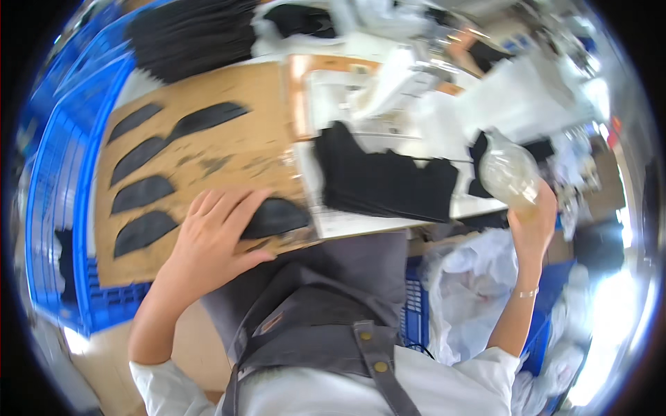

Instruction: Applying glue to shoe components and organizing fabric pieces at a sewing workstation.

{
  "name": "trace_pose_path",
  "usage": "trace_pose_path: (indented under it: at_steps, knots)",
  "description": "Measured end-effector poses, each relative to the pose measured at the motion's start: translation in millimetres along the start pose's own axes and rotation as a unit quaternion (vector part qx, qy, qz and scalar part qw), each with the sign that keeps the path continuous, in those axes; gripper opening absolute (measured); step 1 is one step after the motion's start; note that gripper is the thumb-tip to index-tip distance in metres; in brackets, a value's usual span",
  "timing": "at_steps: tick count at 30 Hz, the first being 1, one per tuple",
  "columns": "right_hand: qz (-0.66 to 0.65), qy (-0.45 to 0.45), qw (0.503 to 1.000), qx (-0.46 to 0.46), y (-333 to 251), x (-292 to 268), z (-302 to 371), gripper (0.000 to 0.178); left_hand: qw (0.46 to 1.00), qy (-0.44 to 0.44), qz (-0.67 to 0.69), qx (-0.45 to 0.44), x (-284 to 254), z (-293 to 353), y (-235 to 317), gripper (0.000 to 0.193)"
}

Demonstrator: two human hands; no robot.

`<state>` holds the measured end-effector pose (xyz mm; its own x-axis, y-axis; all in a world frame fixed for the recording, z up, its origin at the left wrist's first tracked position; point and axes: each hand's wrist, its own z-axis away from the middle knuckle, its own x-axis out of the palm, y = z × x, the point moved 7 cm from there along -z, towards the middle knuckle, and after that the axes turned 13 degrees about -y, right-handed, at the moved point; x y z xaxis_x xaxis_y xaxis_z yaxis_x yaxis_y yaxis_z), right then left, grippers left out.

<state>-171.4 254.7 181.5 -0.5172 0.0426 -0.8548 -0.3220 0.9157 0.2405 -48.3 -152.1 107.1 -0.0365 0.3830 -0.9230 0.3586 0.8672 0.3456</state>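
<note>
- In the head view, the dark curved piece [279, 219] lay at the near right corner of the cardboard [267, 90]; it looked thin, light and bendable, best taken, I'd judge, by its edge.
- The left hand [216, 232] was spread over the cardboard, fingers at that piece's left end; how hard they pressed, I couldn't tell.
- Well to the cardboard's right, the right hand [535, 220] was curled round the clear bottle's [508, 168] near end; the bottle seemed light, smooth, perhaps slippery, best held there.
</note>
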Motion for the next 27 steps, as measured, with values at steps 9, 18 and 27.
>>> trace_pose_path:
  at_steps: [9,18,27]
  knots:
    - [0.356,-0.110,0.928,-0.028,139,25,-13,0.040,0.990,-0.132,-0.028,-0.047,21,-37,3,0.063]
    - [0.522,-0.212,0.826,-0.035,219,105,-47,0.019,0.986,-0.137,-0.011,-0.091,16,-41,6,0.061]
    - [0.564,-0.223,0.793,-0.050,238,131,-55,0.015,0.983,-0.141,0.051,-0.106,13,-32,0,0.050]
